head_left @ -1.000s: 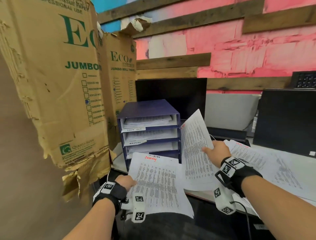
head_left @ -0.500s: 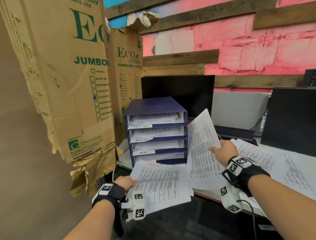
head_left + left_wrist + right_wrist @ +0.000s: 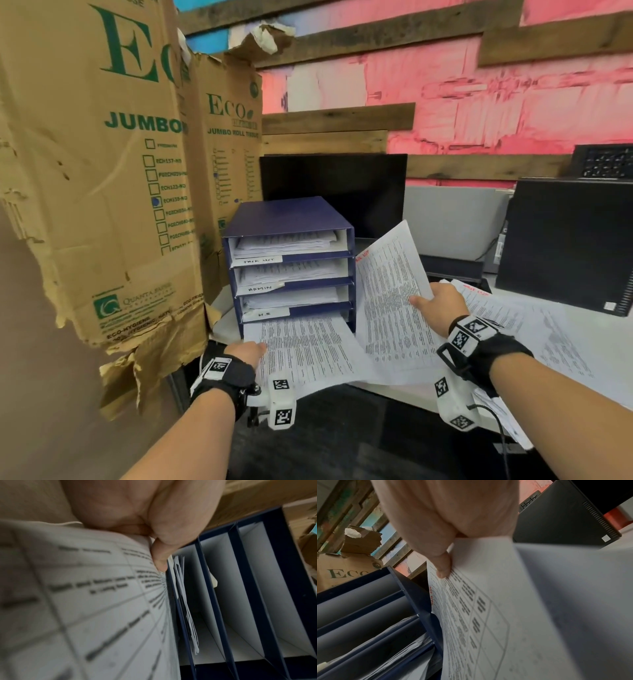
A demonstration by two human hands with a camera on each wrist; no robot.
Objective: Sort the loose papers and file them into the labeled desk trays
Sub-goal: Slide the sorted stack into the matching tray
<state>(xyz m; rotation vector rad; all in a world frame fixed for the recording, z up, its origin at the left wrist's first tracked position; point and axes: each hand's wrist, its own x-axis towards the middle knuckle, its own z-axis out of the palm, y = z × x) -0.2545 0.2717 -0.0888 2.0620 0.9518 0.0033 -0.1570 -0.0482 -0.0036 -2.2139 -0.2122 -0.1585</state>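
Closest to us, the left hand (image 3: 245,353) pinches the near left corner of a printed sheet (image 3: 305,353), thumb on top and fingers curled beneath, and the sheet's far edge is already inside the bottom slot of the blue tray stack (image 3: 291,263). That one reads as mid-filing, part in and part still hanging out over the desk edge (image 3: 404,394).

Just right of it, the right hand (image 3: 442,305) grips a second sheet (image 3: 387,301), thumb pressed on the printed face, fingers behind it. It stands tilted up beside the stack's right wall, red handwriting at its top corner, not yet lined up with any slot.

Beyond that hand, more loose papers (image 3: 513,318) lie spread across the desk, some with red marks too. So there's plenty left to sort, by my reckoning.

Further back, the three upper trays each hold a pile and carry handwritten labels (image 3: 260,288). The middle one looks like "ADMIN"; the others are too small to trust. The bottom tray's label is covered by the incoming sheet, so I can't say whether it is the right home.

The wrist views are blurred on the print, so neither sheet's heading is readable. The far edge of the loose pile runs off the right of the frame, so its count stays unknown.
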